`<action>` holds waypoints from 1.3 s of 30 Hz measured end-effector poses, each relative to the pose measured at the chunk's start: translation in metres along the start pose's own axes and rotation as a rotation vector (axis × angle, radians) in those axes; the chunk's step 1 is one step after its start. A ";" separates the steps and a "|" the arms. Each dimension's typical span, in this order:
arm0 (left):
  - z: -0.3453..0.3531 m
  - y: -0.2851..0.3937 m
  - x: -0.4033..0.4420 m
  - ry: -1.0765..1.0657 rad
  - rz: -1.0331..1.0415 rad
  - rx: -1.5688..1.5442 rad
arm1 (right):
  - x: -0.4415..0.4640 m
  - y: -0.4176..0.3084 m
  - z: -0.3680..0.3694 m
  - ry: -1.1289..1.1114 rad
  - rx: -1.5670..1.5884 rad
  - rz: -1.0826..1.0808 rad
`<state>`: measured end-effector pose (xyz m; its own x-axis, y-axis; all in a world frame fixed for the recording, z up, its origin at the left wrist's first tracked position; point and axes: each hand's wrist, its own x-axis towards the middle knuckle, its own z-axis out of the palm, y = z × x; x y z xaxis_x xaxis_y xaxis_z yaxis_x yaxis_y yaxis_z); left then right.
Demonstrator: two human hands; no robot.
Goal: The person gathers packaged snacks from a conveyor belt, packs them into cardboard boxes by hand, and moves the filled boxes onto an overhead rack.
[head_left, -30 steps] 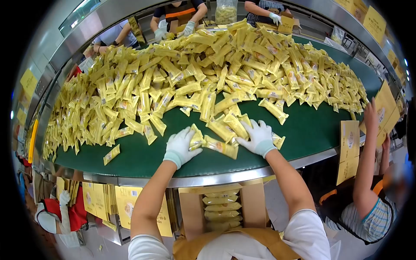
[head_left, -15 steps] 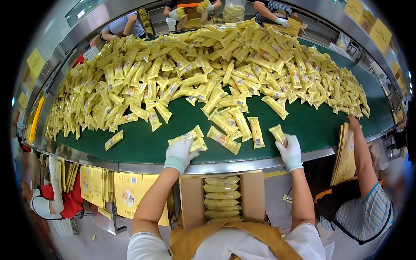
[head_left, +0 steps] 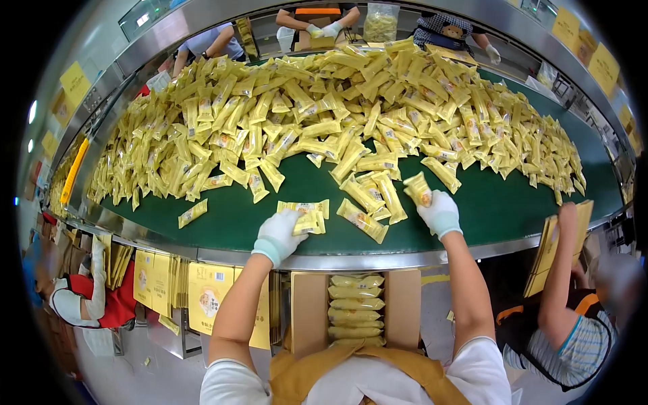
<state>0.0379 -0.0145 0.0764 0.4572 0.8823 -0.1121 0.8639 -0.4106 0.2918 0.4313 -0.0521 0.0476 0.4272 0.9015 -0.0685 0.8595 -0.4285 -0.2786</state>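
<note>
My left hand (head_left: 278, 236), in a white glove, is closed on yellow wrapped snack packets (head_left: 305, 216), at least two lying side by side just above the green belt. My right hand (head_left: 440, 214), gloved too, grips a yellow packet (head_left: 418, 190) by its lower end; whether a second is under it I cannot tell. Between my hands, a few loose packets (head_left: 364, 221) lie on the belt. Right below, against my apron, an open cardboard box (head_left: 310, 310) holds a column of packets (head_left: 356, 304).
A big heap of packets (head_left: 324, 94) covers the far part of the green belt (head_left: 472, 216). A metal rim (head_left: 351, 258) runs along its near edge. Flat yellow cartons (head_left: 209, 290) stand at left. Co-workers are across the belt and on both sides; one at right holds cartons (head_left: 550, 246).
My right hand has moved left and up, over where a single packet lay. My left hand still grips its packets. At right, a co-worker's cartons have been raised; the view has shifted slightly.
</note>
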 end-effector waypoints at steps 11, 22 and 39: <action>0.042 0.006 0.007 -0.066 0.033 0.173 | -0.044 -0.118 0.044 -0.163 -0.133 -0.594; 0.054 -0.007 0.028 0.140 0.030 0.171 | -0.035 -0.018 0.027 0.260 -0.190 -0.774; 0.070 -0.008 -0.025 0.247 0.294 0.381 | -0.071 0.002 0.024 0.207 -0.172 -0.951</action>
<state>0.0347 -0.0490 0.0108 0.6676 0.7265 0.1629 0.7434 -0.6623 -0.0928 0.3963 -0.1159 0.0290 -0.4360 0.8535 0.2855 0.8922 0.4514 0.0131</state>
